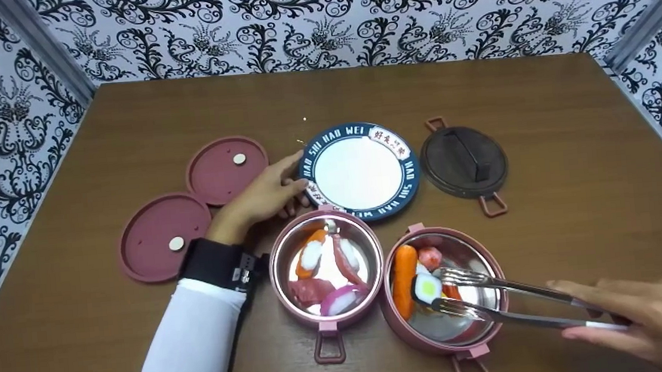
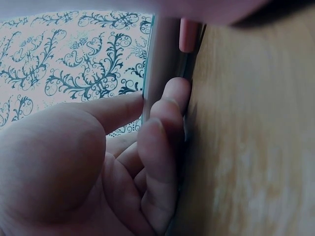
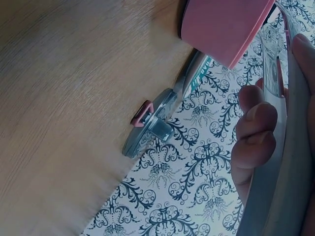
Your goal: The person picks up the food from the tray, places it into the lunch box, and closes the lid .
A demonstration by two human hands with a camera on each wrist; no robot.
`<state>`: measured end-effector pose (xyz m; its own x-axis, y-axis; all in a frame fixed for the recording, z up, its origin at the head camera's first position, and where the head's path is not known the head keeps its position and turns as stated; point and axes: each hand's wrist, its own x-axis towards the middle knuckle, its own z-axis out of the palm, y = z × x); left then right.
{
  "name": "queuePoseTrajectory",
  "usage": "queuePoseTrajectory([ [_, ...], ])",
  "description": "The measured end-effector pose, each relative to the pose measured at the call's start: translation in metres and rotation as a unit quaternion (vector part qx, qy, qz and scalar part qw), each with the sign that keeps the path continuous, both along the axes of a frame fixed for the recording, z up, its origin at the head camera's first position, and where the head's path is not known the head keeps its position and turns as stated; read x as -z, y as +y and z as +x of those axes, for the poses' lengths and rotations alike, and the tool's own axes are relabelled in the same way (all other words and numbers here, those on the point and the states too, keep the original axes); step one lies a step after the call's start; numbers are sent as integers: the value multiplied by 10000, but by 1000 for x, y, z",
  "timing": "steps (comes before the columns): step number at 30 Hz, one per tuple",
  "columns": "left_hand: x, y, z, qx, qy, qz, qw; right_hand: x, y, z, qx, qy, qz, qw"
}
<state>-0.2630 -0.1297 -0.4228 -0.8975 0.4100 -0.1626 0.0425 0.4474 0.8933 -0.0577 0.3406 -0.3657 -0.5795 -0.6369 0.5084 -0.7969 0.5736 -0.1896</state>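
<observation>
My left hand (image 1: 272, 194) holds the left rim of a round plate (image 1: 357, 172) with a dark blue lettered border. In the left wrist view its thumb and bent fingers (image 2: 160, 162) meet the plate's edge. Metal tongs (image 1: 532, 291) are gripped in my right hand (image 1: 654, 313). Their fork-like tips reach into the right pink pot (image 1: 400, 324), around a toy sushi roll (image 1: 427, 288) with a green centre and black rim. Beside the roll lie a carrot (image 1: 405, 281) and a round pinkish piece (image 1: 430, 257); other pieces are partly hidden by the tongs.
The left pink pot (image 1: 281, 304) holds an onion piece (image 1: 343, 300), meat-like pieces (image 1: 311, 291) and shrimp-like sushi (image 1: 311, 255). Two dark pink discs (image 1: 151, 249) with white dots lie at left. A dark lid (image 1: 461, 162) with pink loops lies right of the plate. Patterned walls border the table.
</observation>
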Motion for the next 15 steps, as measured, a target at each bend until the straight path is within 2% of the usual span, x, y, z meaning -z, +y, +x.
queuePoseTrajectory([
  [2, -1, 0, 0, -2, -4, -5, 10000, 0, 0, 0, -32, 46, -37, 10000],
  [8, -2, 1, 1, -22, -20, -26, 10000, -1, 2, 3, 188, -102, -104, 9997],
  [12, -2, 1, 1, -29, -35, 4, 10000, 0, 2, 1, 271, 1, -411, 9988],
  [15, -2, 1, 1, -10, -56, 24, 10000, 2, 4, -5, 543, 131, -577, 9968],
])
